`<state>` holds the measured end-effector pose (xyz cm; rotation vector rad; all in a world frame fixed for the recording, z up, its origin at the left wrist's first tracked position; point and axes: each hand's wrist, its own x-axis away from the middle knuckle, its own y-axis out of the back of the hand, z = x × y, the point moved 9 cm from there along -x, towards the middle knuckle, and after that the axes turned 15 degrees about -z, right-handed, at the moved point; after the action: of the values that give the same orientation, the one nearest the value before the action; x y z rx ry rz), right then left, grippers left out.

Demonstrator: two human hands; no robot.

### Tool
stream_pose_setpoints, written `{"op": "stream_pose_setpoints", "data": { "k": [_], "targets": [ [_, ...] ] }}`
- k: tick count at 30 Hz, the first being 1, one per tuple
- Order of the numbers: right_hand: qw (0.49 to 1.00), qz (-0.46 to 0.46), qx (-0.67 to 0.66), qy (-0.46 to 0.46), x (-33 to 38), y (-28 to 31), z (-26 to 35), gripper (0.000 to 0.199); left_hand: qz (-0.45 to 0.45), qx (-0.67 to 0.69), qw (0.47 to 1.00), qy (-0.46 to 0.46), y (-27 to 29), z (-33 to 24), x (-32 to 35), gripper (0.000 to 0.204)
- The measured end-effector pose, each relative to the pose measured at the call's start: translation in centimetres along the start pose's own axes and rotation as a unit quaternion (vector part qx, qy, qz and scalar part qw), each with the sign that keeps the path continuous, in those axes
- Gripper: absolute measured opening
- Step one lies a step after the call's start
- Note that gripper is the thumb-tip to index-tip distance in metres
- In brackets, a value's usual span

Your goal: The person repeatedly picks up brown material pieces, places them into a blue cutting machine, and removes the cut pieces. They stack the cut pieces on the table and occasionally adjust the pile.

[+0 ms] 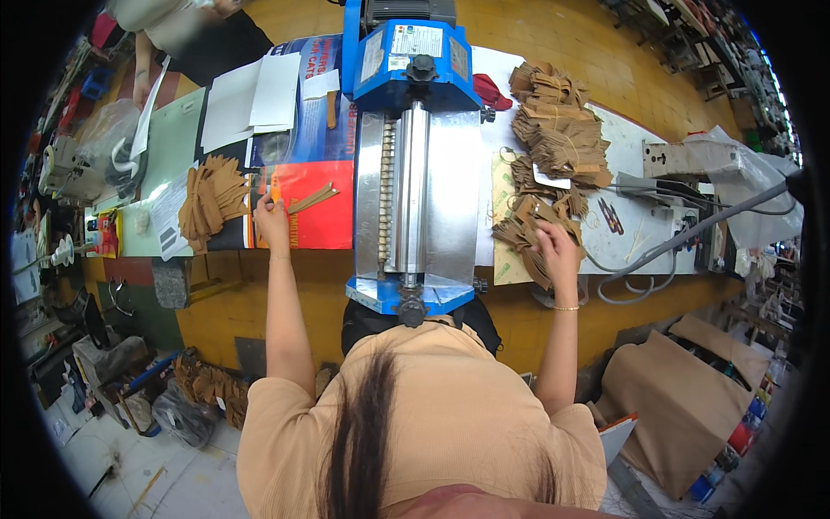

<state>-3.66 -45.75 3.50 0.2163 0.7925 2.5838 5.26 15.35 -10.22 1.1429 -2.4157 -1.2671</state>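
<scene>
A blue machine with a long steel roller (417,190) stands straight in front of me, between my hands. To its left, my left hand (271,221) rests over the red printed sheet with its fingers curled together; what they hold, if anything, is hidden. Just right of those fingers lie a few thin brown strips (313,199). A fanned pile of brown leather pieces (212,199) lies left of that hand. On the machine's other side, my right hand (556,251) has its fingers closed on brown leather pieces (523,232) at the near end of a heap.
Tied bundles of brown pieces (562,138) lie farther back on the right. Scissors-like snips (611,216) and a grey cable (648,259) are beside them. White sheets (251,95) cover the left table's far part. Another person's hand (141,89) is at far left.
</scene>
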Motion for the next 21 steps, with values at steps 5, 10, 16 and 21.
{"op": "stream_pose_setpoints", "data": {
  "k": [5, 10, 16, 21],
  "targets": [
    [0.983, 0.185, 0.022, -0.007, -0.6, -8.6, 5.0, 0.017, 0.224, 0.296, 0.927, 0.048, -2.1, -9.0, 7.9, 0.023],
    [0.958, 0.252, 0.132, 0.034, -1.4, -14.7, 7.4, 0.018, 0.358, 0.283, 0.884, 0.104, -2.4, -14.6, 14.0, 0.023],
    [0.949, 0.276, 0.119, 0.090, -1.3, -17.7, 9.5, 0.021, 0.424, 0.244, 0.869, 0.068, -3.1, -17.0, 16.5, 0.032],
    [0.955, 0.276, 0.098, 0.052, -1.2, -17.2, 9.0, 0.018, 0.436, 0.206, 0.871, 0.090, -3.6, -17.0, 16.7, 0.037]
  ]
}}
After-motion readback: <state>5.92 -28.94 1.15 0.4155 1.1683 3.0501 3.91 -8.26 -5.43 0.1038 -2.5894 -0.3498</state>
